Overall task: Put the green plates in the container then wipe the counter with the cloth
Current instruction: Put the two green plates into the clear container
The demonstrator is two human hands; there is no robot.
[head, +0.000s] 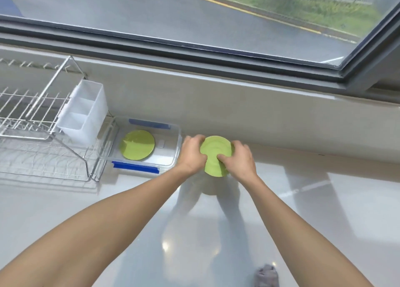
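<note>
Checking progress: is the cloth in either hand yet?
No, both hands grip a green plate, while the cloth lies on the counter.

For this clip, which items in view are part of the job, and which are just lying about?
Part of the job:
- held green plate, gripped by left hand and right hand
- green plate in the container
- clear container
- grey cloth
- counter

Lying about:
- wire dish rack
- white cutlery holder

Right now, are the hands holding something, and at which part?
Yes: both hands hold one green plate by its rim, the left hand at its left edge and the right hand at its right edge.
</note>
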